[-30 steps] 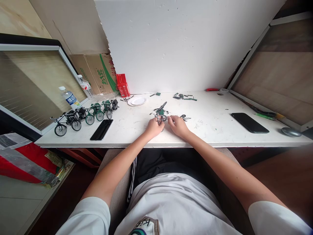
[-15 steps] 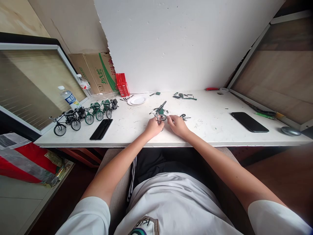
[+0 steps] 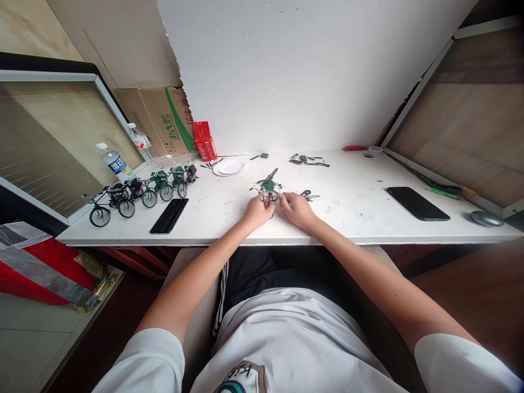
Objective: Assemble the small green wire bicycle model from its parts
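- Dark metal-looking wire and spokes are making up the small model bicycle (image 3: 266,200), which is sitting at the front middle of the white table (image 3: 221,218), between the two hands.
- Fingers of the left hand (image 3: 255,213) are closing around the lower part of the small model bicycle, gripping it near a wheel; its handlebar is showing above the fingertips.
- Thumb and forefinger of the right hand (image 3: 299,210) are pointing inward, close to the bicycle's right side; whether they are pinching any part of it, I cannot tell.
- Just behind the bicycle, a green piece (image 3: 269,185) and a long dark piece (image 3: 270,176) are lying close together.
- Small dark parts (image 3: 307,194) are lying just beyond the right hand.
- Farther back, green and black parts (image 3: 315,163) are lying in a loose scatter, and a small green block (image 3: 264,156) is resting to their left.
- White plates (image 3: 229,167) are sitting stacked near a red box (image 3: 205,143), with a cardboard box (image 3: 161,123) standing behind.
- Toward the left end, finished-looking model bicycles (image 3: 125,208), black and green, are standing upright in a row, with a blue-labelled bottle (image 3: 116,164) just behind them.
- One black phone (image 3: 169,216) is lying in front of that row; another dark phone (image 3: 417,204) is lying well to the right, near a grey rounded object (image 3: 486,219).
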